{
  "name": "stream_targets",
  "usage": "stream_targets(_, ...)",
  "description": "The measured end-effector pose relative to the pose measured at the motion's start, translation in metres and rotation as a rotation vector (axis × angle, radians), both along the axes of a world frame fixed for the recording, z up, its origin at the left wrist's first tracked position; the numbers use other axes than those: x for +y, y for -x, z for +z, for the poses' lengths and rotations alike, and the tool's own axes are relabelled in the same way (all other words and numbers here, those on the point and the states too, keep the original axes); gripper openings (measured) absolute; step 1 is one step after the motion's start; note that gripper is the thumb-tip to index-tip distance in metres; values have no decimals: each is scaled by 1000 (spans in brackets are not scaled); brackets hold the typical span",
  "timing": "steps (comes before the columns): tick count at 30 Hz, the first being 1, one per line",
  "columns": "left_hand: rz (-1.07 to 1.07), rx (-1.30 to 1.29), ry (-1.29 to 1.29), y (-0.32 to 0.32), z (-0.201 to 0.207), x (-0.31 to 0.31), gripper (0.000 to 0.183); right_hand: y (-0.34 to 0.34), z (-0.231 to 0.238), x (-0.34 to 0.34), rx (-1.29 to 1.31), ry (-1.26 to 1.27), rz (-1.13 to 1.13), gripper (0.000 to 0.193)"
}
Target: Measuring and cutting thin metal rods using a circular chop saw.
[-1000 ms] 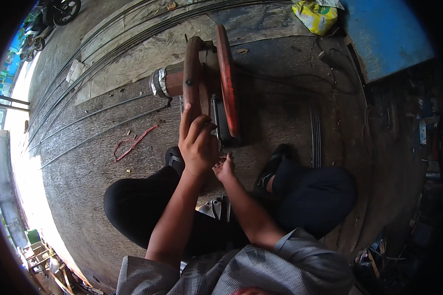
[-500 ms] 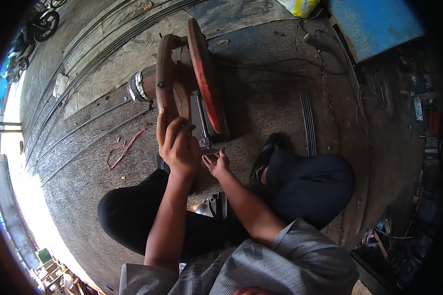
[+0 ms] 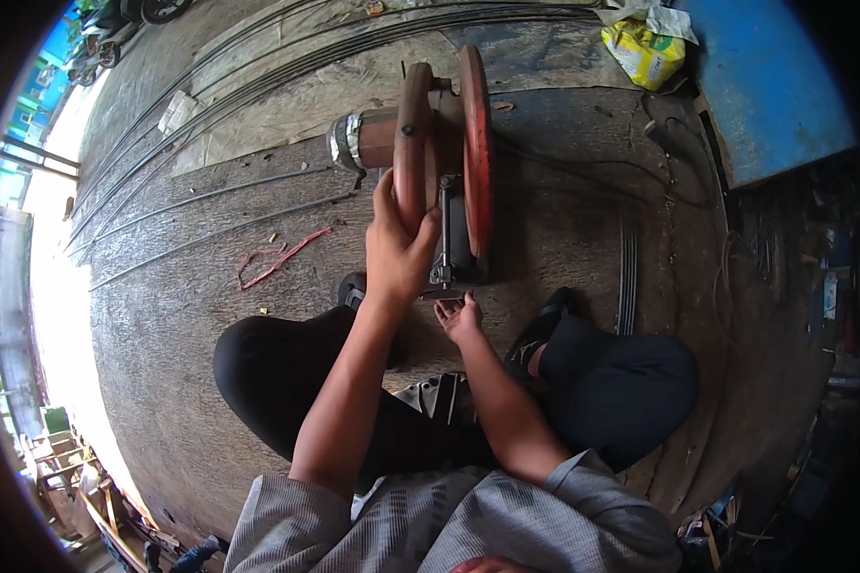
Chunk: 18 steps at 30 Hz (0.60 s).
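Note:
A red cut-off saw [image 3: 478, 143] with a round blade guard stands on the floor before me. My left hand [image 3: 398, 253] is wrapped round its curved red-brown handle [image 3: 413, 143], thumb on the right side. Below the guard, a metal clamp screw [image 3: 445, 229] runs toward me and ends in a small flat crank handle [image 3: 440, 295]. My right hand [image 3: 462, 317] is palm up just under that crank, fingers apart, the tips at or touching it. Silver tape wraps the motor end [image 3: 344, 141] at the left.
Long thin metal rods [image 3: 229, 196] lie at the left and far side. A red string [image 3: 287, 258] is on the floor. Short rods [image 3: 628, 277] lie right of the saw. A yellow bag [image 3: 643, 53] and blue panel [image 3: 774, 95] are far right. A metal part [image 3: 435, 396] sits between my legs.
The view has shifted, so the whole scene sits further right. My left hand has changed its hold on the handle, its thumb now reaching over the right side. My right hand stays by the crank.

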<state>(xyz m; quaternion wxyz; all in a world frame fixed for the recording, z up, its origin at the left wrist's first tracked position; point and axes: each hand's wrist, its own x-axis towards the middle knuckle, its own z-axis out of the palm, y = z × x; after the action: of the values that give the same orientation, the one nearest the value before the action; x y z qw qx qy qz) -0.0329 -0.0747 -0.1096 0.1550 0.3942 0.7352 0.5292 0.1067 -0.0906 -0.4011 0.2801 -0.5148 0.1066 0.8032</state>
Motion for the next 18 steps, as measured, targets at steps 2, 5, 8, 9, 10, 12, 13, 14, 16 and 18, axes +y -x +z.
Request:
stream_targets(2,-63,-308,-8,10,-5,3,59,4,2,-2,-26,-9,23,43)
stream_targets(5,-82,-310,0,13,0,13,52,2,-10,2,-74,-25,4,43)
stream_targets(8,-56,-237,-2,25,10,27,49,8,-9,5,-119,34,-15,48)
stream_targets(9,-60,-251,6,29,18,33,45,8,-9,6,-68,71,-81,52)
stream_targets(10,-44,-199,-29,33,24,40,43,6,-13,9,-14,103,-150,55)
stream_targets(12,-6,-176,47,41,38,51,48,2,-20,12,25,42,-102,51)
stream_targets(13,7,-182,47,44,43,55,48,2,-23,18,41,60,-33,52)
stream_targets(14,29,-92,46,46,49,58,50,2,-26,21,55,77,34,52)
stream_targets(16,55,-5,54,52,58,64,52,1,-25,17,23,62,69,49)
stream_targets(18,2,-137,94,57,68,70,52,-3,-21,15,109,84,45,50)
